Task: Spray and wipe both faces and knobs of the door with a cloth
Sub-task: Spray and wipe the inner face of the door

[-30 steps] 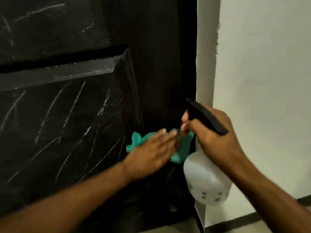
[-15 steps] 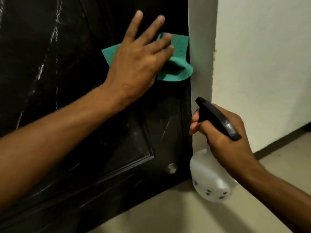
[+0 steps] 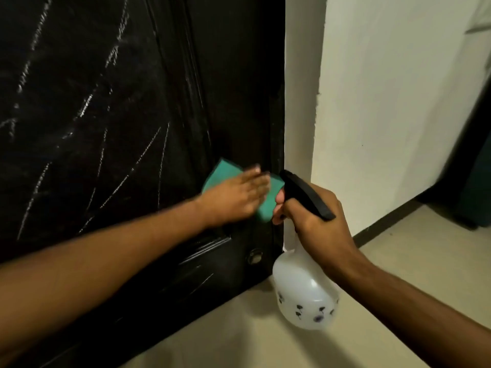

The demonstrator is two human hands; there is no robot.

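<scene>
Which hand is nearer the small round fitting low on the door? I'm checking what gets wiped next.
Left, narrowly. The left hand presses the green cloth above the round fitting; the right hand, gripping the spray bottle, is up-right.

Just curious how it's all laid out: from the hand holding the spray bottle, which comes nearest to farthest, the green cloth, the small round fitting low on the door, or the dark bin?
1. Green cloth, just left of the right hand.
2. Round fitting, lower left.
3. Dark bin, far right.
</scene>
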